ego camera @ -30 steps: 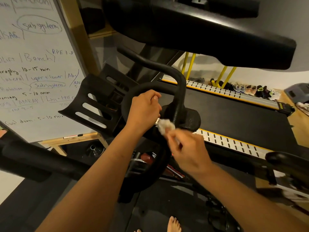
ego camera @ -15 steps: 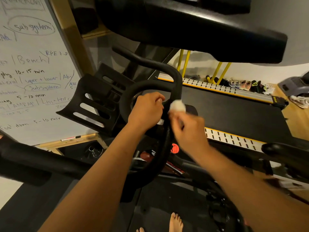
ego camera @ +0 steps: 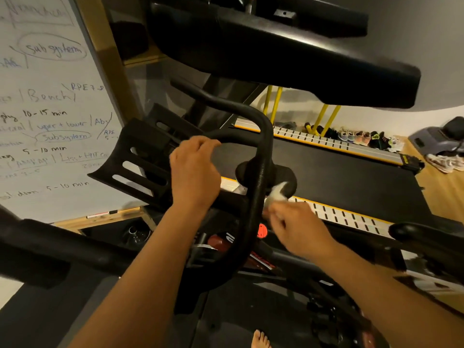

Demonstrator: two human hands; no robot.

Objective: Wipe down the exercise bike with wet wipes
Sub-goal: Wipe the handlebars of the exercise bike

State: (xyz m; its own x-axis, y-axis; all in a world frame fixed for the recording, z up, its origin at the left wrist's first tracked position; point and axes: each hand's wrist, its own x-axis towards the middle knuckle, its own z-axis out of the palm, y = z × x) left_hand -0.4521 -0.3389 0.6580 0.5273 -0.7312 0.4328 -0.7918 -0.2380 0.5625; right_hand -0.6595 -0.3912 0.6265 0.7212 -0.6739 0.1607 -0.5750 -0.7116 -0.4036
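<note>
The exercise bike's black looped handlebar [ego camera: 261, 146] rises through the middle of the view. My left hand [ego camera: 194, 172] curls over the loop's horizontal top bar and grips it. My right hand [ego camera: 296, 227] pinches a crumpled white wet wipe [ego camera: 277, 193] and holds it against the right side of the loop's vertical bar, by the black knob-like mount behind it. The wipe is blurred. The bike's black slotted tray [ego camera: 135, 159] sits left of my left hand.
A big black console [ego camera: 276, 54] overhangs the top. A whiteboard [ego camera: 50, 109] stands at the left. A treadmill [ego camera: 339, 177] with yellow trim lies behind, with shoes [ego camera: 364, 139] along the wall. Black handlebar ends reach in at left [ego camera: 37, 252] and right [ego camera: 421, 234]. Bare toes [ego camera: 259, 339] show below.
My right hand has dragged the wipe down the vertical bar from near its top bend to the lower part by the mount. My left hand has shifted slightly left on the top bar.
</note>
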